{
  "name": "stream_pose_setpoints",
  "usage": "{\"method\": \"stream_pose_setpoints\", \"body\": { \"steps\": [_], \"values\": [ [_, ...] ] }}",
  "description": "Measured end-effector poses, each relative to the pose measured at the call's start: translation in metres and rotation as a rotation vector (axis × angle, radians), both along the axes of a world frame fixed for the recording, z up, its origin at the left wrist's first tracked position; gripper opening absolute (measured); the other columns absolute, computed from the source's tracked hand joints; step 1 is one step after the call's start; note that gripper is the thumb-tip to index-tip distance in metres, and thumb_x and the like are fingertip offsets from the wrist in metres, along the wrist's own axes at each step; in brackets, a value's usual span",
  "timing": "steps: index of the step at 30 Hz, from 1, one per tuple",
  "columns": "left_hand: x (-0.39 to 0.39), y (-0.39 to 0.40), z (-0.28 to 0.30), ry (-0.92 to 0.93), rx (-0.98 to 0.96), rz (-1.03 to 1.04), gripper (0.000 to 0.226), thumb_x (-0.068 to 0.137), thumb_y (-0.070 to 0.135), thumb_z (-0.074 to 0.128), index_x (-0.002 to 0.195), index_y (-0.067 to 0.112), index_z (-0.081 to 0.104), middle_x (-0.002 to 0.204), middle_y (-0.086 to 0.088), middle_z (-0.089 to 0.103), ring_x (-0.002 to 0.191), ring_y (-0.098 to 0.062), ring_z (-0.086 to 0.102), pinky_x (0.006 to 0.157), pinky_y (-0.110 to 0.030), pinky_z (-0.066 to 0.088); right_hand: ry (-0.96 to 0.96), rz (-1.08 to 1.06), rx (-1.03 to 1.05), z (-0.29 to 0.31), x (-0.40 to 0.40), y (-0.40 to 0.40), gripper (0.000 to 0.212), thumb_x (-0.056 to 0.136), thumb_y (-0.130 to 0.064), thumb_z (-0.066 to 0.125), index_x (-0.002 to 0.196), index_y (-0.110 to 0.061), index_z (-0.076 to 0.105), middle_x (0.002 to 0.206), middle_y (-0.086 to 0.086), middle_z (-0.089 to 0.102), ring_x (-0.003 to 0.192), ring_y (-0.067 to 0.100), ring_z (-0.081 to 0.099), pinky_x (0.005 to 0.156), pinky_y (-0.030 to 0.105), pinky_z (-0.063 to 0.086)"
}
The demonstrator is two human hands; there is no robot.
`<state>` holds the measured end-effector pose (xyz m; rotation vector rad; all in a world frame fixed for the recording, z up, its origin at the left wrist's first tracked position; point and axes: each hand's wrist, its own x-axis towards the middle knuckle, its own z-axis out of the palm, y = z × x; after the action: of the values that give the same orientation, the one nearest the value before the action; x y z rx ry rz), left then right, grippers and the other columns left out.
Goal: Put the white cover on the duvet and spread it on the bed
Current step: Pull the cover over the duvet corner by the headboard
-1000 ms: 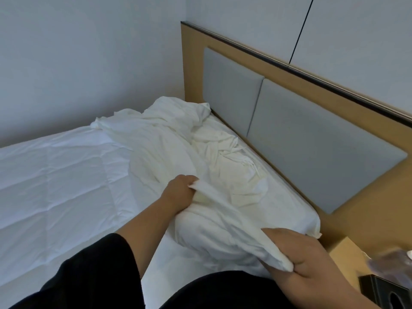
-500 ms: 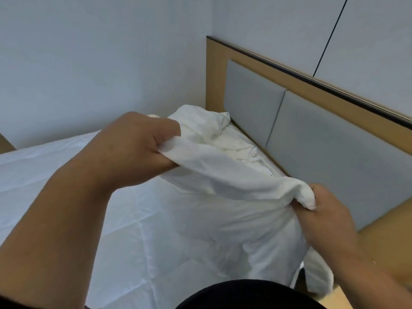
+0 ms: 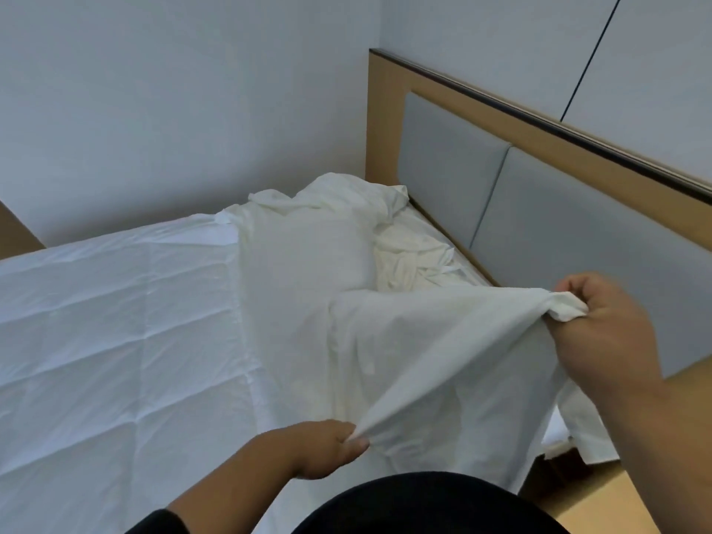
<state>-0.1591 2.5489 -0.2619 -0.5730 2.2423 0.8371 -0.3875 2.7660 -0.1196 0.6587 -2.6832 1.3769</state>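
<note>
Left hand (image 3: 327,445) and right hand (image 3: 612,333) pinch thin white cotton cover (image 3: 424,341); keep edge taut, find opening.

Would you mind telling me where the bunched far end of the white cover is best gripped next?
Probably at its outer hem, coming from the headboard side. The white cover is stretched between the left hand and right hand here, while its far end lies crumpled in folds by the wall corner, so a loose edge there would pull flat most easily.
</note>
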Motion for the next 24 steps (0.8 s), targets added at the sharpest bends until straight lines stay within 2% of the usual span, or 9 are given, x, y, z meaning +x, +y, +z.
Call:
{"method": "stream_pose_setpoints", "body": {
  "steps": [5, 9, 12, 14, 15, 17, 19, 22, 24],
  "values": [
    [-0.060, 0.016, 0.045, 0.584, -0.260, -0.057, 0.079, 0.089, 0.067, 0.054, 0.154, 0.033, 0.024, 0.158, 0.014, 0.027, 0.143, -0.010, 0.031, 0.115, -0.027, 0.029, -0.001, 0.193, 0.107, 0.009, 0.001, 0.006, 0.023, 0.085, -0.006, 0.071, 0.078, -0.025, 0.059, 0.078, -0.009, 0.060, 0.071, -0.008, 0.053, 0.058, 0.007, 0.038],
    [-0.108, 0.066, 0.082, 1.096, -0.291, -0.100, 0.092, 0.077, 0.074, 0.059, 0.148, 0.021, 0.034, 0.149, 0.002, 0.042, 0.134, -0.015, 0.039, 0.113, -0.030, 0.033, -0.040, 0.304, 0.158, 0.014, 0.009, 0.010, 0.021, 0.084, -0.016, 0.073, 0.079, -0.030, 0.058, 0.079, -0.010, 0.064, 0.072, -0.003, 0.055, 0.061, 0.010, 0.042],
    [-0.139, 0.085, 0.086, 1.166, -0.409, -0.144, 0.062, 0.079, 0.066, 0.053, 0.117, 0.018, 0.059, 0.111, 0.001, 0.061, 0.100, -0.021, 0.055, 0.090, -0.038, 0.049, -0.104, 0.377, 0.229, 0.019, 0.012, 0.022, 0.018, 0.081, -0.032, 0.077, 0.083, -0.032, 0.059, 0.084, -0.016, 0.065, 0.075, 0.002, 0.057, 0.062, 0.015, 0.042],
    [-0.154, 0.088, 0.088, 1.187, -0.436, -0.119, 0.029, 0.081, 0.045, 0.056, 0.086, 0.016, 0.057, 0.081, 0.002, 0.055, 0.072, -0.024, 0.052, 0.062, -0.041, 0.047, -0.119, 0.426, 0.382, 0.031, 0.008, 0.039, 0.020, 0.079, -0.035, 0.079, 0.084, -0.034, 0.060, 0.082, -0.013, 0.065, 0.073, 0.004, 0.056, 0.061, 0.018, 0.042],
    [-0.160, 0.089, 0.087, 1.146, -0.438, -0.104, 0.020, 0.082, 0.035, 0.060, 0.080, 0.017, 0.051, 0.076, 0.005, 0.048, 0.069, -0.023, 0.049, 0.057, -0.039, 0.043, -0.105, 0.444, 0.480, 0.040, 0.007, 0.049, 0.019, 0.080, -0.033, 0.078, 0.085, -0.035, 0.060, 0.082, -0.012, 0.064, 0.074, 0.006, 0.056, 0.061, 0.021, 0.042],
    [-0.169, 0.098, 0.085, 1.046, -0.442, -0.112, 0.023, 0.084, 0.021, 0.062, 0.077, 0.021, 0.039, 0.072, 0.009, 0.036, 0.069, -0.022, 0.045, 0.056, -0.035, 0.038, -0.039, 0.476, 0.651, 0.054, 0.009, 0.068, 0.017, 0.085, -0.028, 0.071, 0.086, -0.034, 0.055, 0.079, -0.008, 0.060, 0.073, 0.010, 0.053, 0.061, 0.025, 0.042],
    [-0.176, 0.111, 0.085, 1.102, -0.450, -0.138, 0.031, 0.077, 0.010, 0.064, 0.075, 0.021, 0.035, 0.071, 0.008, 0.036, 0.065, -0.022, 0.043, 0.051, -0.034, 0.036, 0.031, 0.496, 0.739, 0.055, 0.020, 0.080, 0.020, 0.088, -0.019, 0.061, 0.086, -0.032, 0.046, 0.074, -0.004, 0.054, 0.068, 0.013, 0.049, 0.059, 0.030, 0.041],
    [-0.186, 0.113, 0.081, 1.174, -0.397, -0.071, 0.028, 0.068, 0.001, 0.066, 0.076, 0.015, 0.044, 0.077, -0.002, 0.047, 0.064, -0.024, 0.044, 0.048, -0.035, 0.038, 0.068, 0.495, 0.683, 0.029, 0.050, 0.086, 0.020, 0.088, -0.016, 0.051, 0.089, -0.031, 0.037, 0.071, -0.004, 0.050, 0.064, 0.012, 0.044, 0.054, 0.026, 0.031],
    [-0.185, 0.105, 0.075, 1.163, -0.327, -0.027, 0.014, 0.072, 0.005, 0.058, 0.081, 0.013, 0.051, 0.083, -0.002, 0.049, 0.069, -0.024, 0.046, 0.052, -0.035, 0.040, -0.080, 0.471, 0.568, 0.000, 0.063, 0.090, 0.019, 0.090, -0.023, 0.052, 0.092, -0.036, 0.039, 0.074, -0.008, 0.051, 0.066, 0.009, 0.046, 0.057, 0.022, 0.033]
  ]
}}
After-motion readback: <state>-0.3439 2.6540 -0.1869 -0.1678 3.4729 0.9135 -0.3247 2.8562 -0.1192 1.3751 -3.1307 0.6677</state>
